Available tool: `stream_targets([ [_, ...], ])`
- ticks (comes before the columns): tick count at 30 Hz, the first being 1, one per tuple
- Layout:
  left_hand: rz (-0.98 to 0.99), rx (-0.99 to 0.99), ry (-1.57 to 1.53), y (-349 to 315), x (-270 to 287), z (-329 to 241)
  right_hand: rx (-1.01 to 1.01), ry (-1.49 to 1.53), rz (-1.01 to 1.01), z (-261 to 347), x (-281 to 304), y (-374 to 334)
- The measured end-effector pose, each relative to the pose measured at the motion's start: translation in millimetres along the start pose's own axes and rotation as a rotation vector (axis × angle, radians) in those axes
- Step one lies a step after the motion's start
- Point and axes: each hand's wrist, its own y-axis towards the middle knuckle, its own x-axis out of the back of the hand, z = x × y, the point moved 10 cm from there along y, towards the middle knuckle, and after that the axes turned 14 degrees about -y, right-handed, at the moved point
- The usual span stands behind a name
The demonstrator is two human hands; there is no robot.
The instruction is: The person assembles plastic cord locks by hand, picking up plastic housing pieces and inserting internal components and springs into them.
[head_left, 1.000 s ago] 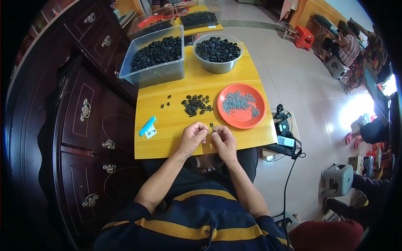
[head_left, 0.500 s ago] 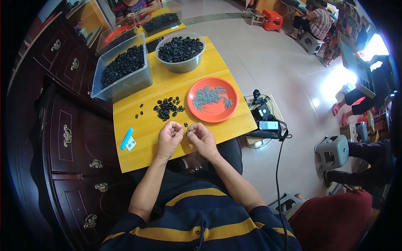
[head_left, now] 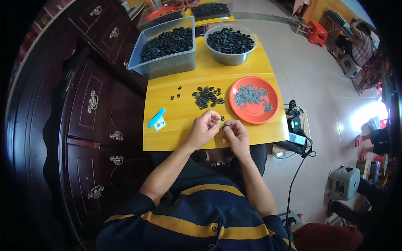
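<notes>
My left hand and my right hand meet above the front part of the yellow table, fingers pinched. A small dark piece shows at the right fingertips; what the left fingers pinch is too small to make out. Just beyond the fingertips lies a small black piece with holes. Farther off is a loose heap of black oval pieces. To its right, an orange-red plate carries many small grey metal pins or screws; their exact kind is unclear.
A rectangular clear bin and a round clear tub, both full of black pieces, stand at the back. A light-blue cutter knife lies on a white label at left. Dark drawers flank the table; devices and cables sit right.
The whole view has swung, so the table and hands appear farther right. My hands stay close together over the table's front, fingers still pinched.
</notes>
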Motion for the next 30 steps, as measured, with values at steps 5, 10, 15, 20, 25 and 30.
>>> stream_targets([
  [5, -0.036, -0.052, 0.026, -0.6, 5.3, -10.0, 0.013, 0.0, 0.015, 3.6, -2.2, 0.2],
  [10, -0.031, -0.091, 0.073, -0.3, 4.7, -9.5, 0.003, 0.027, 0.02, -0.1, -3.5, 1.4],
  [15, -0.029, -0.104, 0.094, -1.9, 2.5, -14.1, 0.002, 0.001, 0.006, 1.0, -2.1, 1.4],
  [20, -0.043, -0.097, 0.136, -1.5, 4.4, -9.4, -0.022, 0.007, 0.007, 1.5, -1.9, 1.0],
  [25, -0.052, -0.106, 0.13, -2.2, 4.1, -11.3, -0.015, 0.029, 0.018, 0.1, -3.1, 1.0],
  [30, -0.044, -0.105, 0.16, -1.7, 1.7, -14.0, -0.02, -0.009, 0.007, -4.6, -1.4, 2.4],
])
